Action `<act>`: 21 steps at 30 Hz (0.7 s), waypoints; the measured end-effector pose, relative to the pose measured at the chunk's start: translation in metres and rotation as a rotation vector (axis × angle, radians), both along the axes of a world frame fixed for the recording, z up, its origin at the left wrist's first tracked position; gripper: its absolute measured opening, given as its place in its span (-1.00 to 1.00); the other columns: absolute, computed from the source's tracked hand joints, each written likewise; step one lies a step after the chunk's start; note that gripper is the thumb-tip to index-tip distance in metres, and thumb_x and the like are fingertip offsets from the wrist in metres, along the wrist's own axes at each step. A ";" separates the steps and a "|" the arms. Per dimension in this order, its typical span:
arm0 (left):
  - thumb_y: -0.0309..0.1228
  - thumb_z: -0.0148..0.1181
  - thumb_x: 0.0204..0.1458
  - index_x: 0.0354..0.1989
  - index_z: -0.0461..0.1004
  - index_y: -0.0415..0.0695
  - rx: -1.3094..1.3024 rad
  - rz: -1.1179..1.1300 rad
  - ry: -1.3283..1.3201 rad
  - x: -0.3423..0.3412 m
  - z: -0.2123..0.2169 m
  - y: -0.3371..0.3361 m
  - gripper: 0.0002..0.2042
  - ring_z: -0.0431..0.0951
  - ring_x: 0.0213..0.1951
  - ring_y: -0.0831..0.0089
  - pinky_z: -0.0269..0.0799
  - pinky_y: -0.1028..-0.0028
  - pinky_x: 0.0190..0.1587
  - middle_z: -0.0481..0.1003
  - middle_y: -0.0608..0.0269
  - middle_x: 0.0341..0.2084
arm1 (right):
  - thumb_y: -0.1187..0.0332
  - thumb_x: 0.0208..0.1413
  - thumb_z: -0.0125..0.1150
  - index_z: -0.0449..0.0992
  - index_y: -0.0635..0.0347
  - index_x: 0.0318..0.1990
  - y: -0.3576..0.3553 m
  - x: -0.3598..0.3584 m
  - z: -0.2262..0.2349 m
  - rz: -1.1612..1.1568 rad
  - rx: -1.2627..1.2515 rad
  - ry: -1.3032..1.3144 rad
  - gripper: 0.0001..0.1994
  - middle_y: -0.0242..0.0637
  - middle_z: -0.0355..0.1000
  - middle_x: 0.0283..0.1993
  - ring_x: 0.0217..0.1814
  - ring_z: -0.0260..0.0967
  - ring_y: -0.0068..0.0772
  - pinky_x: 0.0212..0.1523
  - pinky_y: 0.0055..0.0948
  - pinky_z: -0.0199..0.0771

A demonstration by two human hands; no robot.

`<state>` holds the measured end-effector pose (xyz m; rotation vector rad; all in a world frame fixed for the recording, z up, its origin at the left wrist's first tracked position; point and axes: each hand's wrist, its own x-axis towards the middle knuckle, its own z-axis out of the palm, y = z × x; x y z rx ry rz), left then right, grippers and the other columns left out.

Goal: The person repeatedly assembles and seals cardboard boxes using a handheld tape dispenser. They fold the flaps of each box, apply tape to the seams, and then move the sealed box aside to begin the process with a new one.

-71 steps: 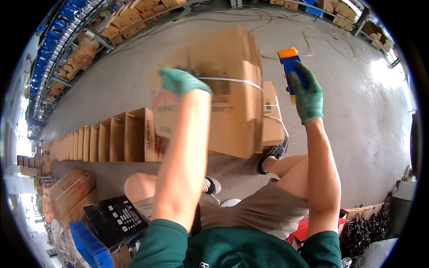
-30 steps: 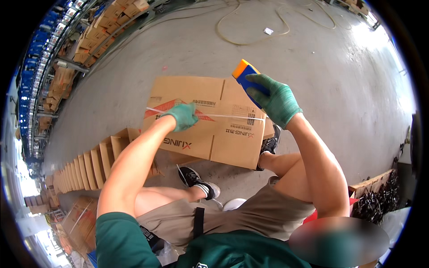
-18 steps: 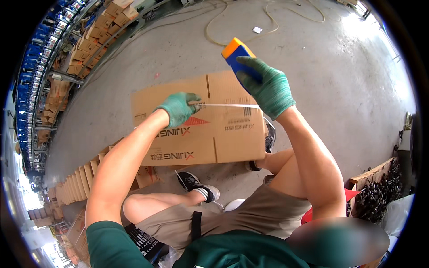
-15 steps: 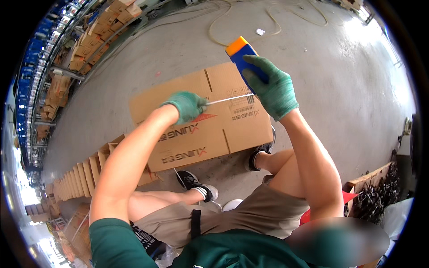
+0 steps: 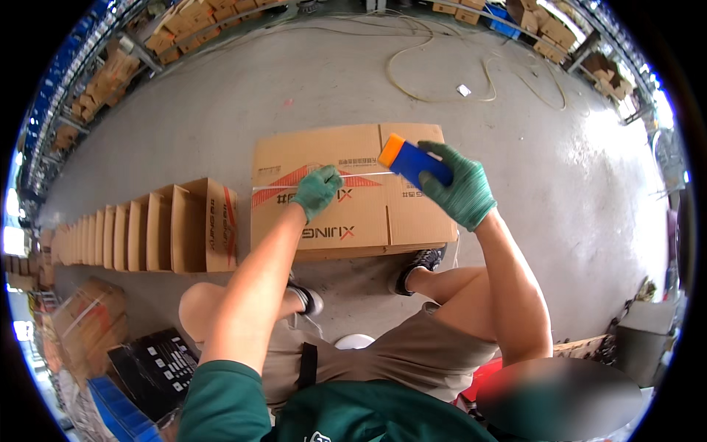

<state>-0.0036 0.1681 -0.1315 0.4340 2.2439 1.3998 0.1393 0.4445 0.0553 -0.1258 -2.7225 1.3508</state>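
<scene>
A flattened stack of brown cardboard cartons (image 5: pixel 317 151) with red and black print lies in front of my knees. A thin white strap (image 5: pixel 368 174) runs across its top, from the left edge, past my left hand, to a blue box-shaped hand tool (image 5: pixel 423 163) with an orange end. My left hand (image 5: pixel 318 193), in a green glove, is closed on the strap over the stack's middle. My right hand (image 5: pixel 462 186), also gloved in green, grips the tool over the stack's right part. The strap's end near the tool is hidden.
Standing to the left is a long row of open brown cartons (image 5: pixel 184 225). A black printed box (image 5: pixel 156 368) lies at lower left, beside a blue bin (image 5: pixel 121 412). Shelves with cartons (image 5: pixel 103 77) line the far left. A pale hose (image 5: pixel 412 96) loops over the floor ahead.
My right hand has lowered the tool toward the stack and turned its orange end leftward. The strap now lies across the carton instead of slanting above it. My view has turned.
</scene>
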 end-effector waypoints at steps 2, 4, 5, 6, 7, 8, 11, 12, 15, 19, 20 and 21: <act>-0.27 0.12 0.24 -0.29 0.50 -0.17 0.080 0.087 0.012 0.000 -0.015 0.007 -0.78 0.37 -0.39 0.45 0.39 0.41 -0.21 0.43 0.26 -0.48 | 0.26 0.04 0.29 0.49 0.03 0.16 -0.016 -0.006 0.003 0.112 0.219 -0.049 -0.53 -0.02 0.61 -0.16 -0.21 0.62 -0.02 -0.14 -0.24 0.63; -0.26 0.10 0.25 -0.26 0.54 -0.19 0.200 0.154 0.014 0.001 -0.027 0.004 -0.76 0.44 -0.34 0.42 0.42 0.40 -0.15 0.49 0.21 -0.44 | 0.16 0.07 0.24 0.51 -0.01 0.14 -0.040 -0.019 0.014 0.192 0.364 -0.240 -0.55 -0.06 0.61 -0.16 -0.12 0.57 0.00 -0.02 -0.21 0.57; -0.25 0.09 0.26 -0.24 0.55 -0.19 0.254 0.184 0.016 0.002 -0.031 0.002 -0.75 0.48 -0.32 0.41 0.43 0.40 -0.12 0.52 0.19 -0.42 | 0.13 0.09 0.23 0.52 -0.02 0.14 -0.049 -0.029 0.018 0.238 0.439 -0.297 -0.55 -0.08 0.61 -0.14 -0.10 0.56 -0.01 0.00 -0.19 0.56; -0.26 0.08 0.27 -0.25 0.54 -0.20 0.241 0.140 0.015 0.001 -0.035 0.000 -0.76 0.45 -0.32 0.47 0.42 0.42 -0.14 0.51 0.26 -0.41 | 0.10 0.10 0.22 0.52 -0.04 0.14 -0.059 -0.040 0.021 0.285 0.513 -0.353 -0.55 -0.10 0.61 -0.12 -0.08 0.56 -0.01 0.02 -0.18 0.55; -0.28 0.08 0.28 -0.26 0.53 -0.21 0.229 0.084 0.009 0.004 -0.022 0.003 -0.76 0.42 -0.32 0.53 0.40 0.44 -0.16 0.50 0.33 -0.39 | 0.09 0.11 0.22 0.53 -0.04 0.14 -0.066 -0.050 0.021 0.288 0.574 -0.397 -0.56 -0.11 0.61 -0.10 -0.07 0.55 -0.02 0.01 -0.18 0.54; -0.29 0.08 0.30 -0.27 0.52 -0.22 0.210 0.035 0.013 0.005 -0.014 0.001 -0.77 0.40 -0.32 0.59 0.38 0.46 -0.19 0.49 0.40 -0.38 | 0.08 0.12 0.22 0.54 -0.04 0.13 -0.077 -0.061 0.024 0.299 0.632 -0.429 -0.57 -0.13 0.60 -0.07 -0.06 0.55 -0.03 0.01 -0.18 0.54; -0.18 0.03 0.28 -0.07 0.61 -0.17 0.208 0.062 0.125 0.005 -0.026 0.001 -0.66 0.62 -0.12 0.20 0.47 0.30 0.03 0.63 0.01 -0.18 | 0.06 0.13 0.23 0.56 -0.04 0.11 -0.094 -0.086 0.019 0.368 0.718 -0.460 -0.58 -0.17 0.60 -0.03 -0.04 0.55 -0.06 0.00 -0.20 0.54; -0.18 0.04 0.27 -0.10 0.61 -0.16 0.192 0.068 0.128 0.001 -0.029 -0.001 -0.67 0.62 -0.12 0.17 0.47 0.28 0.02 0.63 0.00 -0.19 | 0.05 0.13 0.23 0.57 -0.04 0.11 -0.097 -0.092 0.016 0.397 0.733 -0.460 -0.58 -0.18 0.60 -0.02 -0.04 0.55 -0.07 -0.01 -0.20 0.54; -0.21 0.04 0.26 -0.19 0.60 -0.16 0.186 0.039 0.113 0.004 -0.016 -0.001 -0.71 0.57 -0.19 0.22 0.45 0.29 -0.07 0.59 0.07 -0.29 | 0.06 0.13 0.24 0.59 -0.04 0.10 -0.101 -0.094 0.021 0.382 0.813 -0.415 -0.59 -0.18 0.59 -0.01 -0.01 0.54 -0.08 0.03 -0.22 0.53; -0.28 0.03 0.25 -0.27 0.57 -0.19 0.182 0.011 0.188 0.002 -0.011 -0.008 -0.75 0.50 -0.34 0.37 0.42 0.35 -0.19 0.55 0.16 -0.44 | 0.08 0.12 0.25 0.60 -0.04 0.10 -0.095 -0.105 0.019 0.238 0.672 -0.478 -0.59 -0.22 0.62 -0.04 -0.03 0.56 -0.12 0.05 -0.25 0.53; -0.29 0.04 0.25 -0.26 0.58 -0.18 0.169 0.003 0.227 0.001 -0.009 -0.007 -0.75 0.52 -0.34 0.34 0.42 0.33 -0.19 0.57 0.13 -0.43 | 0.10 0.12 0.25 0.60 -0.03 0.09 -0.093 -0.103 0.013 0.256 0.697 -0.463 -0.60 -0.23 0.62 -0.05 -0.05 0.57 -0.15 0.03 -0.27 0.54; -0.28 0.02 0.26 -0.33 0.54 -0.22 0.129 0.000 0.287 0.005 -0.011 -0.005 -0.72 0.52 -0.35 0.30 0.45 0.32 -0.12 0.57 0.12 -0.43 | 0.11 0.12 0.26 0.61 -0.02 0.09 -0.091 -0.100 0.008 0.274 0.722 -0.449 -0.61 -0.25 0.63 -0.06 -0.07 0.58 -0.18 0.02 -0.28 0.54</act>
